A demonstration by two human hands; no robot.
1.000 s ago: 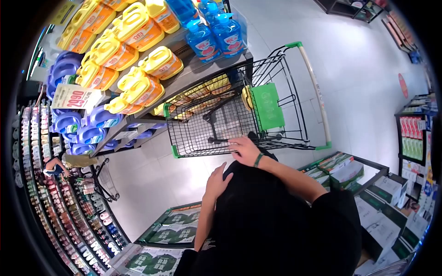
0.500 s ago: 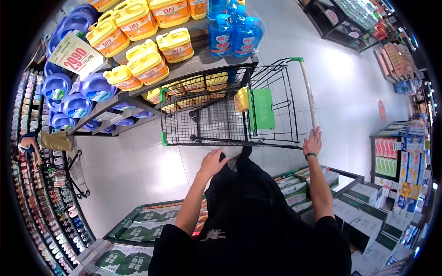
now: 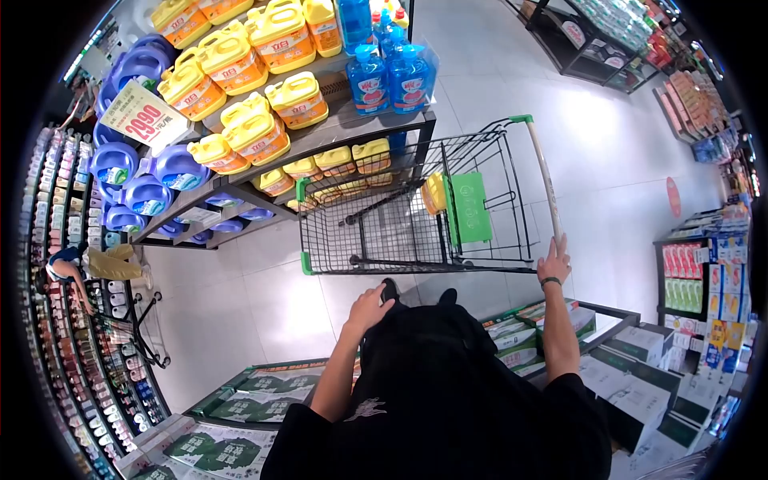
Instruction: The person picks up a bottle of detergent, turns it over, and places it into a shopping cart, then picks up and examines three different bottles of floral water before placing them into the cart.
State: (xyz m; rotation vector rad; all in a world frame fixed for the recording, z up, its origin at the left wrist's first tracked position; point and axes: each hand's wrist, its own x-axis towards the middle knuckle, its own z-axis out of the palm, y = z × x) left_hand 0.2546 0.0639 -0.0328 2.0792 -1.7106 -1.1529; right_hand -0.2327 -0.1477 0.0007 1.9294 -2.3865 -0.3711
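Note:
A black wire shopping cart [image 3: 384,232] with green corners stands in front of me, and a green panel [image 3: 470,206] is fixed inside it. Behind that panel shows a yellow bottle [image 3: 434,194]. At the right, my right hand [image 3: 554,262] rests at the near end of the cart's handle [image 3: 544,176], fingers spread and a dark band on the wrist. My left hand [image 3: 370,307] hangs just below the cart's near side, apart from it, with its fingers loosely apart and nothing in it.
Beyond the cart, a display shelf [image 3: 344,132] bears yellow jugs [image 3: 284,40], purple bottles [image 3: 116,164] and blue pump bottles [image 3: 409,78]. Another person [image 3: 68,268] with a cart [image 3: 136,332] is at the left. Stacked cartons [image 3: 632,392] stand close around me. Tall shelves [image 3: 48,320] line the left.
The cart and the display have shifted slightly down in view. My right hand stays at the handle's near end. The person at the left appears farther right.

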